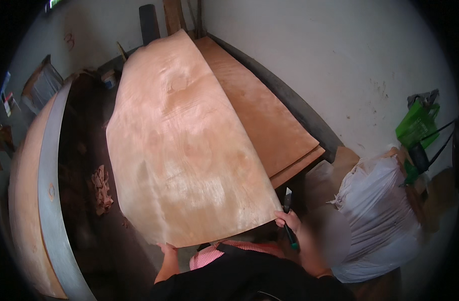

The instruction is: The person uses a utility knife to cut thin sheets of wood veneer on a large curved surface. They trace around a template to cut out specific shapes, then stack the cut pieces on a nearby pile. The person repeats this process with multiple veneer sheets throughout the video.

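A large, thin tan sheet with wavy grain, like wood veneer [184,135], spreads out in front of me, its surface slightly rippled. My left hand [167,248] pinches its near left edge, with most of the fingers hidden under it. At the near right corner my right hand [288,220] grips the sheet and also holds a cutter knife [287,201]. The knife's light blade points away from me, and its dark handle ends in green below the hand. Flat brown sheets [254,105] lie stacked beyond, partly covered by the tan one.
On the left stands a wooden table with a grey edge strip [49,150]. Brown scraps [102,189] lie on the dark floor beside it. At right are a white plastic-wrapped bundle [377,210] and a green bag [417,124] against the wall. A small tub [109,79] sits far left.
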{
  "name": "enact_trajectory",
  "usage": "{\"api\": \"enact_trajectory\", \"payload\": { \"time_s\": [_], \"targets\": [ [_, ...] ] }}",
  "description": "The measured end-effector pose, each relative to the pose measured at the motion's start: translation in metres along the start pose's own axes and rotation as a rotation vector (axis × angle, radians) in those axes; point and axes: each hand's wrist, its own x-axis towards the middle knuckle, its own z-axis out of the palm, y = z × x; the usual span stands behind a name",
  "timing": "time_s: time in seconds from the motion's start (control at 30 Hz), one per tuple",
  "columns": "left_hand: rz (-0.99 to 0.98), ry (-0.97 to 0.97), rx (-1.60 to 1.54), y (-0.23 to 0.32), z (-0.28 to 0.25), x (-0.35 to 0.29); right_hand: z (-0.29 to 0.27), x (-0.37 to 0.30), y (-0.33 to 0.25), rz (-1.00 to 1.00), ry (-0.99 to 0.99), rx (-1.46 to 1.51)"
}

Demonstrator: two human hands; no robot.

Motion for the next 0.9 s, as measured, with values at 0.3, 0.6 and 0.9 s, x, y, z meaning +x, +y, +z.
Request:
{"api": "enact_trajectory", "payload": {
  "time_s": [0.3, 0.6, 0.9],
  "targets": [
    [0.057, -0.033, -0.073, 0.087, -0.08, 0.013, 0.023, -0.016, -0.018, -0.032, -0.02, -0.078],
    [0.123, -0.035, -0.13, 0.086, -0.07, 0.013, 0.015, -0.007, -0.006, -0.123, 0.062, -0.38],
    [0.143, 0.074, -0.018, 0.078, -0.075, 0.001, 0.058, -0.046, -0.023, -0.173, 0.29, -0.601]
  ]
}}
